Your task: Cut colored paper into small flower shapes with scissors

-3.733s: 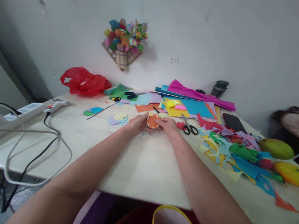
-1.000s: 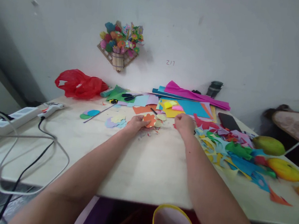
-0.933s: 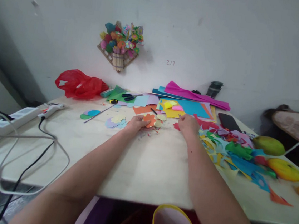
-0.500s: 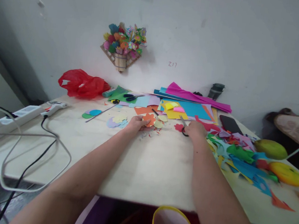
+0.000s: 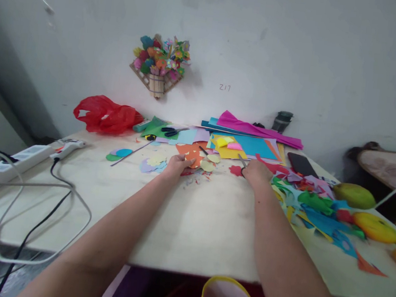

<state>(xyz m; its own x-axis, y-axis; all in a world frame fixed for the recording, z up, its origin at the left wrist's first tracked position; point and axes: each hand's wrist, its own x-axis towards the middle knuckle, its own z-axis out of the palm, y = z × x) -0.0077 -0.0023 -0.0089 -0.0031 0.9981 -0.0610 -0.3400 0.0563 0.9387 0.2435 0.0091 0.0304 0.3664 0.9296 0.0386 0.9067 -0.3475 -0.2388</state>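
Note:
My left hand (image 5: 175, 166) pinches an orange paper flower cut-out (image 5: 193, 158) just above the table. My right hand (image 5: 257, 173) is closed over the handles of a pair of scissors (image 5: 242, 161), whose blades point away toward the sheets of paper. A pale yellow paper circle (image 5: 208, 166) and a small red paper scrap (image 5: 235, 170) lie between the two hands. Small paper snippets are scattered in front of my left hand.
Coloured paper sheets (image 5: 252, 144) are stacked at the back, with offcuts (image 5: 316, 205) heaped on the right beside mangoes (image 5: 355, 195) and a phone (image 5: 299, 164). A red bag (image 5: 103, 115), second scissors (image 5: 171, 129), power strip (image 5: 13, 163), glue gun (image 5: 66, 145) and cables sit left.
My right hand let go of the orange flower, moved right and closed on the scissors. My left hand kept hold of the flower.

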